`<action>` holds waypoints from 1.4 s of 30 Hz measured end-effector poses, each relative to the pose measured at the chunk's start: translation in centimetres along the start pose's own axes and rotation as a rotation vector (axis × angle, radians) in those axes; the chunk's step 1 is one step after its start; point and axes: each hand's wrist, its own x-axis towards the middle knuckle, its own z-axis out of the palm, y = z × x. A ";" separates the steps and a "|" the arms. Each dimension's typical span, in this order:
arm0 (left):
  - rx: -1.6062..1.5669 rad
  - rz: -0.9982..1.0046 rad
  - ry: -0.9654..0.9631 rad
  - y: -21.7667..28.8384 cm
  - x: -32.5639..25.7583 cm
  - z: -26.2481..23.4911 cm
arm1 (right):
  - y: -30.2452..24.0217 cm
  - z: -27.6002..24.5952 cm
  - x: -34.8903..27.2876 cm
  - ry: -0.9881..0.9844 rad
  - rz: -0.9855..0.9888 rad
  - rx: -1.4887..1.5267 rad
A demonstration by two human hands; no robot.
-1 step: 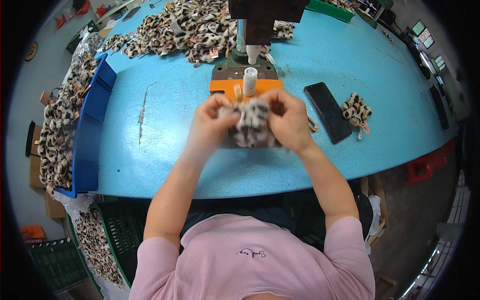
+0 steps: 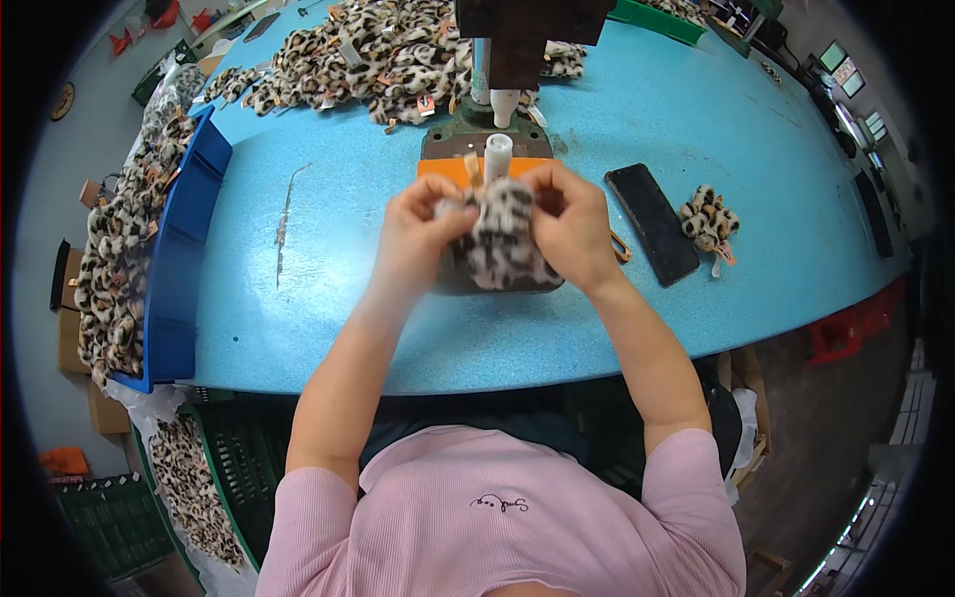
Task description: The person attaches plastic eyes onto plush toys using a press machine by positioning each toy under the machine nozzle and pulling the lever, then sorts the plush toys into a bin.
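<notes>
Honestly, I'd keep both hands, left hand (image 2: 416, 234) and right hand (image 2: 569, 227), pinched tight on the leopard fabric piece (image 2: 502, 239), feeding toward the white post (image 2: 497, 157) at 12 o'clock.

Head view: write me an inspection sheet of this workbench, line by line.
Surface: blue table, speckled, with a thin scratch-like mark at the left.
Job's things: leopard-print plush piece held up in front of a white peg on a green and orange press stand.
Clutter: pile of leopard-print pieces at the far edge; one finished piece at the right; black phone; blue bin of more pieces at the left edge.
Hands: left hand and right hand both grip the plush piece.
Cables: nothing seen.
Surroundings: green crates and more leopard pieces on the floor; red crate at the right.
</notes>
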 end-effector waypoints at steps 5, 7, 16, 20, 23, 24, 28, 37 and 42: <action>0.347 0.257 0.121 0.7 4.6 1.0 | -0.6 -0.2 4.1 0.174 -0.216 -0.342; 0.440 0.227 0.108 1.0 5.9 1.0 | 0.0 -0.8 5.6 0.051 -0.034 -0.328; 0.227 -0.259 -0.056 1.8 7.2 0.1 | 4.0 -2.2 7.8 -0.303 0.135 -0.011; 0.369 -0.193 -0.137 1.7 8.4 -0.8 | 4.7 -2.3 9.3 -0.426 0.225 0.069; 0.402 -0.263 -0.135 1.6 7.9 0.1 | 7.6 -2.8 9.3 -0.427 0.219 0.116; 0.334 -0.304 -0.116 1.7 7.5 -0.1 | 6.9 -2.5 8.9 -0.447 0.186 0.007; 0.233 -0.251 -0.119 2.5 7.4 0.1 | 6.0 -2.1 9.1 -0.392 0.096 -0.140; 0.628 0.063 -0.121 0.6 5.9 2.4 | 4.8 -1.4 6.3 -0.076 0.012 -0.207; 0.611 0.034 -0.053 0.3 5.8 2.6 | -4.7 -10.1 8.0 0.322 -0.544 0.281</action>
